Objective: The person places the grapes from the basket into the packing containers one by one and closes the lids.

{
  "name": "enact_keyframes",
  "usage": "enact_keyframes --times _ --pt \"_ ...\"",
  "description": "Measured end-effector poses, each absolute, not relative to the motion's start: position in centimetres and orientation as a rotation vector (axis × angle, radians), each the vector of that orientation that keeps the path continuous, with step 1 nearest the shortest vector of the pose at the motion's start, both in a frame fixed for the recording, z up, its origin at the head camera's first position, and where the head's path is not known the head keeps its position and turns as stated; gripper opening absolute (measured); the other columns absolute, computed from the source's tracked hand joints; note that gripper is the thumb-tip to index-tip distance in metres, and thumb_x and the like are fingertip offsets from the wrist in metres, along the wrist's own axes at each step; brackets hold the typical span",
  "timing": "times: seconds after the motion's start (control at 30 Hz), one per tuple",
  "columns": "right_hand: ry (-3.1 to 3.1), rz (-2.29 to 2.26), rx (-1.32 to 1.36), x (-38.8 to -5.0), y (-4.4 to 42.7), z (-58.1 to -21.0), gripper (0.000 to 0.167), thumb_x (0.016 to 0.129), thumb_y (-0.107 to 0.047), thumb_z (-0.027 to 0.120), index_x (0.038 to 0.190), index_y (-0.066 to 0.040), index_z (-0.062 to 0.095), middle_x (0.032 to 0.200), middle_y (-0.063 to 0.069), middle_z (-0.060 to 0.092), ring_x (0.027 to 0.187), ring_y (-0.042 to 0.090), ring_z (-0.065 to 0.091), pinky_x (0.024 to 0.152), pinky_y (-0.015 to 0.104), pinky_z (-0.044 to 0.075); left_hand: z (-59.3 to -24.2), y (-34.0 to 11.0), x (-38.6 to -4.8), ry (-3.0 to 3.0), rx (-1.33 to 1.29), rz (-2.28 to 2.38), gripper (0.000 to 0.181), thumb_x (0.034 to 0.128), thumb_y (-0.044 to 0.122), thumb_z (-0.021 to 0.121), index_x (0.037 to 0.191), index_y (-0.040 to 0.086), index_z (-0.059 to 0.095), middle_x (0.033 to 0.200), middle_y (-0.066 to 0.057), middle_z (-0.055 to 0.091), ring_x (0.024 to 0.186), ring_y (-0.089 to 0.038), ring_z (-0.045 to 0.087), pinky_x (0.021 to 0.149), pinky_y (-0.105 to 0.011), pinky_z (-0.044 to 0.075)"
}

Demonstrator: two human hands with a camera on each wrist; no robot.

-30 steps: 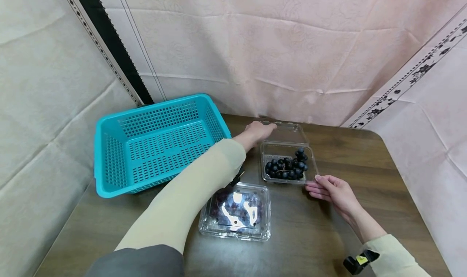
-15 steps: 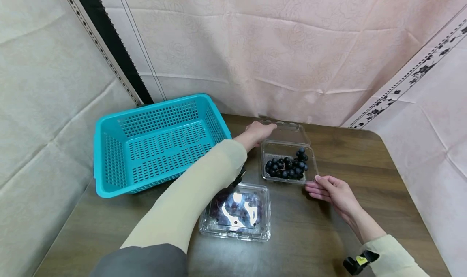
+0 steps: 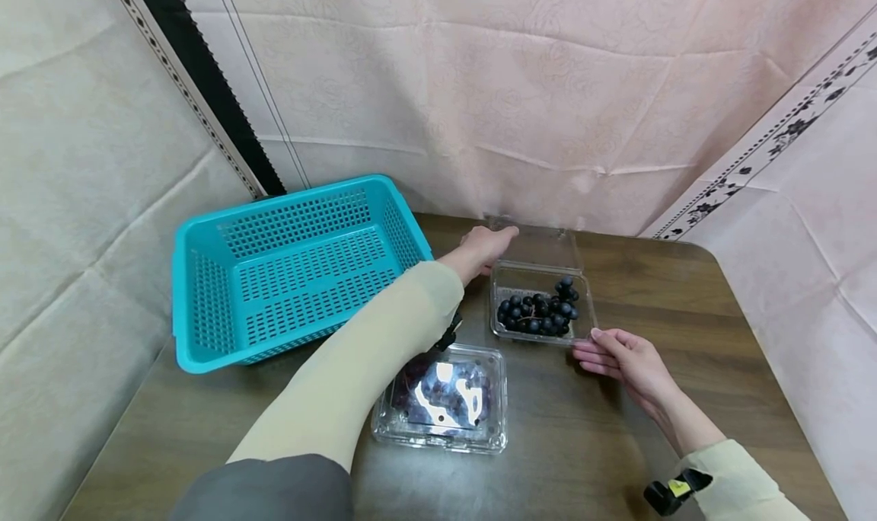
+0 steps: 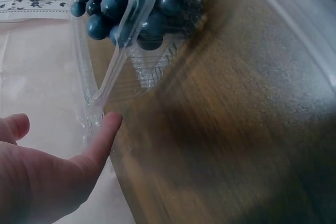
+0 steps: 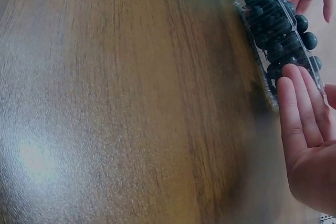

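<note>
In the head view, dark grapes (image 3: pixel 537 314) lie in a clear plastic clamshell container (image 3: pixel 499 327) with its lid (image 3: pixel 548 247) tipped back toward the cloth. My left hand (image 3: pixel 483 247) is at the lid's left side, fingers extended; whether they lie under it or on it is hard to tell through the clear plastic. The left wrist view shows one fingertip near the hinge. My right hand (image 3: pixel 626 361) holds the container's near right corner, thumb on the rim and fingers along the outer wall, as the right wrist view also shows.
A turquoise basket (image 3: pixel 308 277) stands at the left on the wooden table (image 3: pixel 562 452). A second clamshell container (image 3: pixel 441 403), lid closed over dark contents, sits in front, partly under my left forearm. Pale cloth (image 3: pixel 514 110) hangs right behind the table's back edge.
The lid has risen slightly at its far edge by my left hand. My right hand and the grapes stay in place.
</note>
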State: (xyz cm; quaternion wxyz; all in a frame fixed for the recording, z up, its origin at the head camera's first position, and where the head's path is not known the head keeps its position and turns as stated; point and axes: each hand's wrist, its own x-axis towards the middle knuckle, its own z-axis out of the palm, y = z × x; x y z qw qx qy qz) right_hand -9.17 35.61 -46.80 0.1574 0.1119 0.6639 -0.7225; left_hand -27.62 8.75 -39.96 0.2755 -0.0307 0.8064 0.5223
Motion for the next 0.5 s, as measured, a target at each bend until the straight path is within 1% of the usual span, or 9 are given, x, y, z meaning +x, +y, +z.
enact_keyframes --times 0.1,0.17,0.23,0.4,0.5 --pt "1.901 -2.065 0.318 -9.17 35.63 -46.72 0.022 0.113 -0.026 0.058 0.113 -0.005 0.067 0.111 0.006 0.081 0.104 0.017 0.079 0.091 0.034 0.064 -39.79 8.86 -27.50 2.158 -0.108 1.448 0.076 0.1083 0.053 0.056 0.163 0.004 0.039 0.133 -0.018 0.058 0.100 -0.028 0.066 0.099 -0.046 0.059" --pt "1.903 -2.063 0.313 -9.16 35.63 -46.71 0.022 0.113 -0.025 0.058 0.113 -0.005 0.067 0.111 0.006 0.082 0.104 0.017 0.079 0.091 0.033 0.064 -39.72 8.87 -27.41 2.147 -0.117 1.477 0.075 0.1085 0.052 0.056 0.162 0.003 0.039 0.129 -0.018 0.058 0.096 -0.027 0.066 0.098 -0.045 0.060" --pt "1.902 -2.063 0.310 -9.14 35.65 -46.69 0.021 0.113 -0.024 0.058 0.112 -0.005 0.067 0.111 0.006 0.082 0.103 0.017 0.079 0.090 0.033 0.064 -39.64 8.87 -27.31 2.134 -0.128 1.503 0.074 0.1087 0.051 0.056 0.161 0.001 0.041 0.129 -0.018 0.057 0.101 -0.028 0.067 0.098 -0.044 0.060" --pt "1.907 -2.059 0.299 -9.08 35.70 -46.72 0.020 0.113 -0.023 0.057 0.111 -0.006 0.067 0.110 0.005 0.082 0.102 0.016 0.079 0.090 0.033 0.064 -39.46 8.96 -27.37 2.096 -0.156 1.565 0.071 0.1089 0.051 0.055 0.158 0.001 0.046 0.139 -0.020 0.057 0.114 -0.032 0.068 0.096 -0.043 0.061" --pt "1.912 -2.061 0.290 -9.06 35.68 -46.80 0.020 0.113 -0.023 0.057 0.111 -0.006 0.067 0.109 0.005 0.082 0.102 0.016 0.079 0.089 0.033 0.065 -39.35 8.97 -27.44 2.097 -0.146 1.579 0.072 0.1093 0.057 0.050 0.158 0.004 0.048 0.139 -0.020 0.059 0.114 -0.032 0.067 0.097 -0.044 0.061"
